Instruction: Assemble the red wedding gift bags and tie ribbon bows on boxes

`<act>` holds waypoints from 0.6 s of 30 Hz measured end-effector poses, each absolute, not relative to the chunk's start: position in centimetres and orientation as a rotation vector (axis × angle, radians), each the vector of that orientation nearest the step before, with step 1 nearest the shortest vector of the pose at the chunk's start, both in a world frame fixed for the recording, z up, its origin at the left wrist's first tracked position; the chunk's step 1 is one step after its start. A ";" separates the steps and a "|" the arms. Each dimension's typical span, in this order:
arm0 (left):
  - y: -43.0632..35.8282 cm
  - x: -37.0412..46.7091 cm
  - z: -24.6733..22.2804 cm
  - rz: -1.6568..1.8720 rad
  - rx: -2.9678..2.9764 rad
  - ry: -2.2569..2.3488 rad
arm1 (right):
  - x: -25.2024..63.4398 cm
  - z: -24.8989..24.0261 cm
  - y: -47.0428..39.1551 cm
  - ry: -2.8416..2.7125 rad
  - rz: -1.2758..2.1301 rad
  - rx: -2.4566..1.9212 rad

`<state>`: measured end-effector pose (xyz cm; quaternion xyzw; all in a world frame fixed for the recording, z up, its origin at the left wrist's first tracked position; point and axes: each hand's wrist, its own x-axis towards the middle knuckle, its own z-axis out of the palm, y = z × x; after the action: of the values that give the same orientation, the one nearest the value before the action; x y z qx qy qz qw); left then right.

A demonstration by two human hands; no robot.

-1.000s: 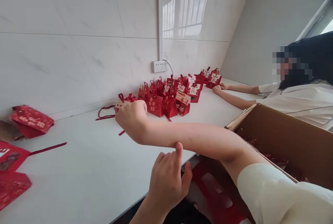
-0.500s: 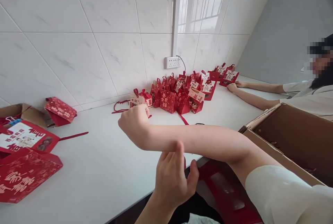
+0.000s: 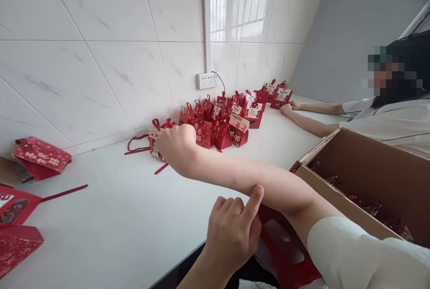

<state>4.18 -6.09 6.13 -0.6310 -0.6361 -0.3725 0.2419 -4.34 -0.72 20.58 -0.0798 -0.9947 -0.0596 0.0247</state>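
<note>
My right arm stretches leftward across the white counter. At its end, my right hand [image 3: 177, 149] is closed in a fist with the wrist bent; its inner side is hidden. Behind the fist stands a small white-and-red gift box [image 3: 154, 139], partly covered by it. Below the forearm is my left hand [image 3: 233, 226], its index finger stretched out against the forearm and the other fingers curled. It holds nothing I can see. Several red gift boxes [image 3: 202, 132] with ribbon handles stand together beyond my right arm.
At left lie a red gift box [image 3: 43, 158] and other red boxes [image 3: 20, 246]. An open cardboard carton [image 3: 349, 210] with packages inside stands at right. Farther back, a co-worker's hands [image 3: 288, 109] rest near more red boxes. A power socket [image 3: 208, 81] is on the tiled wall.
The view has turned to the right. My left hand has gone from spread fingers to a pointing index finger on my right forearm. My right hand stays in a fist.
</note>
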 end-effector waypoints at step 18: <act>6.2 3.1 5.1 -0.161 -2.274 -2.329 | 1.9 4.4 24.2 -2.454 0.362 -1.506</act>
<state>3.06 6.24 5.09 -0.6966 -0.7133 -0.0494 -0.0587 1.88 24.23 4.38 -0.5152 -0.8396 0.1239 0.1196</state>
